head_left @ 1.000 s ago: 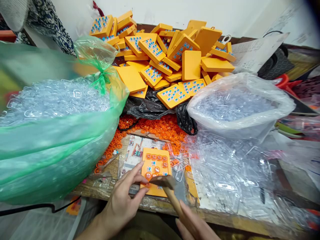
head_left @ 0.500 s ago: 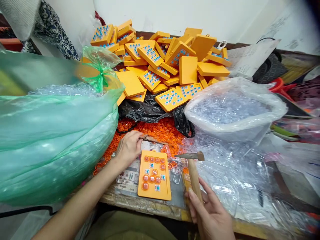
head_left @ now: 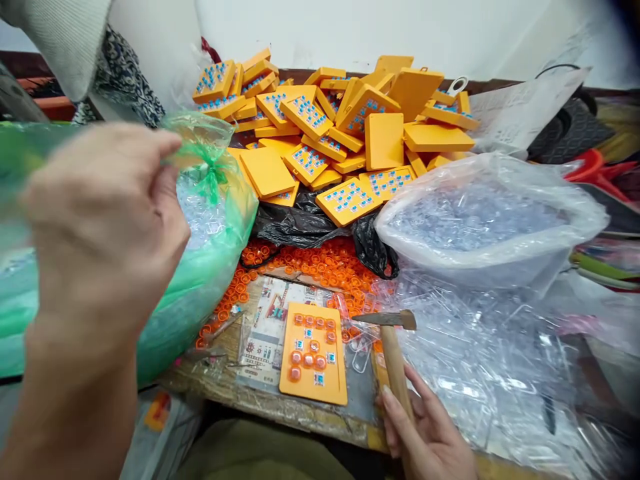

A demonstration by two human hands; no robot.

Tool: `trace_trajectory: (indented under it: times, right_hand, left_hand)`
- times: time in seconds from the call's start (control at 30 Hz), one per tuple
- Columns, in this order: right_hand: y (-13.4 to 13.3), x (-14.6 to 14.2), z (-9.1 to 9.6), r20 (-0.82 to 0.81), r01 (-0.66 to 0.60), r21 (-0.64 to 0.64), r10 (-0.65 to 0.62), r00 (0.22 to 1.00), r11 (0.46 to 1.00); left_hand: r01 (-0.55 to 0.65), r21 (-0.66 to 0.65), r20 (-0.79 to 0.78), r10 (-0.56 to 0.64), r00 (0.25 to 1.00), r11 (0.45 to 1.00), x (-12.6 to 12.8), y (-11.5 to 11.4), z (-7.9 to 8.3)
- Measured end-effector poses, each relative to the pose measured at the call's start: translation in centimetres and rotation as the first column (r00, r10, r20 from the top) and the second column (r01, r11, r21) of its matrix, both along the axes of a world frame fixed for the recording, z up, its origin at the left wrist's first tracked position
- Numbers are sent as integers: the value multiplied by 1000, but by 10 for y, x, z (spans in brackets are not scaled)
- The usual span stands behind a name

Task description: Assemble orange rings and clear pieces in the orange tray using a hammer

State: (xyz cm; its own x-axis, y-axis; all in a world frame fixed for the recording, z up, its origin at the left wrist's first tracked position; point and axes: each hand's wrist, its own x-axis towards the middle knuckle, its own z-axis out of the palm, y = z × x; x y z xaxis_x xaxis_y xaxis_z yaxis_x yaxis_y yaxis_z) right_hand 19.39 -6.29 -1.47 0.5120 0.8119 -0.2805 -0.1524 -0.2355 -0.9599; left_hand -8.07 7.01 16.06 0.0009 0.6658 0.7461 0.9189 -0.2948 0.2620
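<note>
My right hand [head_left: 425, 427] is closed round the wooden handle of a hammer [head_left: 395, 360], whose dark pointed head is upward. Just left of it, a yellow plastic panel [head_left: 314, 392] lies on the printed sheet, with several clear orange caps [head_left: 308, 360] seated on it and a few small blue-and-white pieces uncovered. Up at the left, blurred and close to the camera, my left hand [head_left: 105, 220] is in front of the green bag [head_left: 210, 260]. Its fingers are curled in, and what they hold, if anything, is hidden.
Loose orange caps [head_left: 325, 261] cover the bench behind the panel. A heap of yellow panels [head_left: 273, 175] stands against the wall. To the right are a white bag of clear pieces [head_left: 430, 257] and scattered clear plastic parts [head_left: 465, 347]. Black plastic [head_left: 300, 223] lies between.
My left hand has lifted from the bench beside the yellow panel, moving left and up to the green bag. The right hand and hammer are nearly still; the view has shifted slightly.
</note>
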Motion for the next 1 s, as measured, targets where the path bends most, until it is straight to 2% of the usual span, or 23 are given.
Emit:
trace_trajectory:
  times: [0.03, 0.07, 0.1, 0.13, 0.17, 0.2, 0.33, 0.47, 0.77, 0.9, 1.0]
  right_hand:
    - [-1, 1, -1, 1, -7, 6, 7, 1000, 1000]
    - [-1, 1, -1, 4, -15, 13, 15, 1000, 1000]
    - [-2, 2, -2, 8, -24, 17, 24, 1000, 1000]
    - [-2, 4, -3, 10, -39, 17, 39, 999, 999]
    - [-2, 5, -4, 12, -58, 11, 58, 998, 998]
    - [-3, 7, -5, 14, -73, 0, 73, 997, 997]
    - [-2, 12, -7, 16, -112, -29, 113, 993, 993]
    - [-2, 6, -2, 43, -62, -10, 62, 997, 998]
    - [-1, 0, -1, 59, -36, 6, 35, 998, 999]
    - [-1, 2, -2, 58, -39, 11, 38, 998, 999]
    - [-2, 7, -5, 45, -90, -11, 90, 995, 996]
  left_hand:
    - [-196, -139, -104, 183, 978, 971, -5, 7, 1]
    - [-366, -285, -224, 310, 924, 886, -9, 13, 0]
    - [-472, -414, -332, 354, 874, 778, -10, 18, -4]
    - [-506, -515, -396, 332, 856, 692, -9, 21, -9]
    - [-513, -571, -431, 297, 852, 641, -8, 23, -14]
    - [-507, -593, -443, 273, 854, 625, -7, 23, -19]
    - [-494, -562, -423, 283, 861, 663, -3, 19, -27]
    - [-464, -549, -369, 297, 881, 695, -4, 15, -26]
    - [-499, -370, -290, 412, 864, 784, -9, 10, -27]
    - [-436, -342, -299, 343, 890, 832, -10, 10, -29]
    - [-388, -280, -237, 329, 914, 878, -10, 9, -30]
